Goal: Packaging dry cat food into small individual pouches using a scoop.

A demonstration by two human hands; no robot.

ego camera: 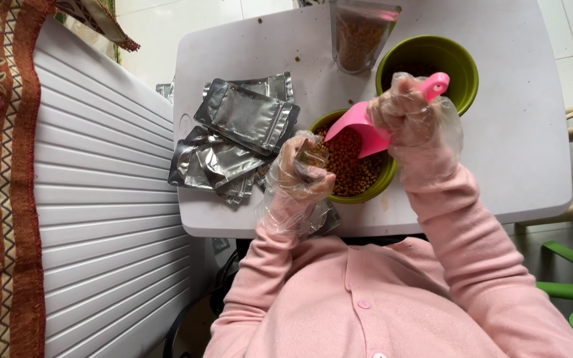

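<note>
Scooping brown pellets with pink plastic scoop (361,126), handle wrapped inside fisted right hand (406,113).
Pinching open foil pouch (313,156) between left hand (298,178) fingertips, over green bowl (373,189).

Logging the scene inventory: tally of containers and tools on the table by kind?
Green bowls: 2
Pink scoop: 1
Filled clear pouch, standing: 1
Pouch in left hand: 1
Loose silver pouches: a pile, overlapping, count unclear
Total countable: 5

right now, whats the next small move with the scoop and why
Probably tip the pink scoop toward the pouch: the right hand holds it above the bowl of brown pellets, while the left hand holds the pouch beside it.
</note>
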